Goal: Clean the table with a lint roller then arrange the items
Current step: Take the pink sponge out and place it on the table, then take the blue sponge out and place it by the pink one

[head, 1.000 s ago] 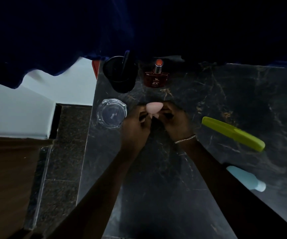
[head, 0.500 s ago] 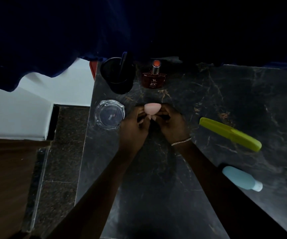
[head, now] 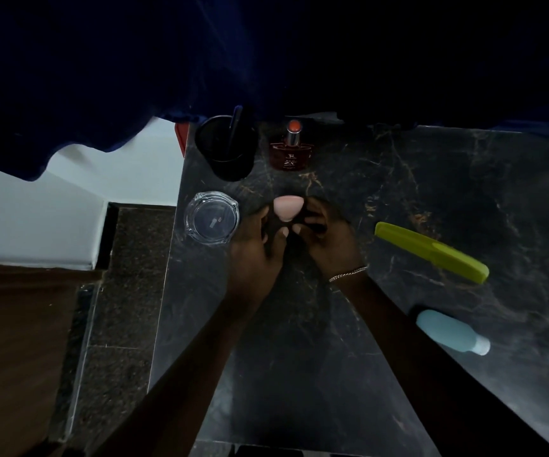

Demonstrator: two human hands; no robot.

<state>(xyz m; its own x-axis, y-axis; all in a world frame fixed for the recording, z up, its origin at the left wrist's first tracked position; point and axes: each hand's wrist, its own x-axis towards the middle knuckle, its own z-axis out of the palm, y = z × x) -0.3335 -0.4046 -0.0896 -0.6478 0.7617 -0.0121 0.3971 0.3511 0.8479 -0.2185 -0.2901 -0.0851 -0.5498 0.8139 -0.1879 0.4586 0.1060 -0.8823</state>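
Note:
A pink teardrop makeup sponge [head: 288,207] sits between the fingertips of both hands over the dark marble table [head: 332,374]. My left hand [head: 255,244] grips its left side and my right hand [head: 327,240], with a thin bracelet at the wrist, grips its right side. Whether the sponge rests on the table or is held just above it is unclear. No lint roller is recognisable in view.
A glass ashtray [head: 212,217] lies just left of the hands. Behind stand a black cup [head: 227,150] with a pen and a red perfume bottle [head: 291,148]. A green comb [head: 431,252] and a pale blue bottle [head: 452,331] lie right. Dark blue cloth [head: 101,77] hangs behind.
Both hands stay on the pink sponge, with only small finger shifts around it. The view has drifted slightly; a pale object now shows at the right edge.

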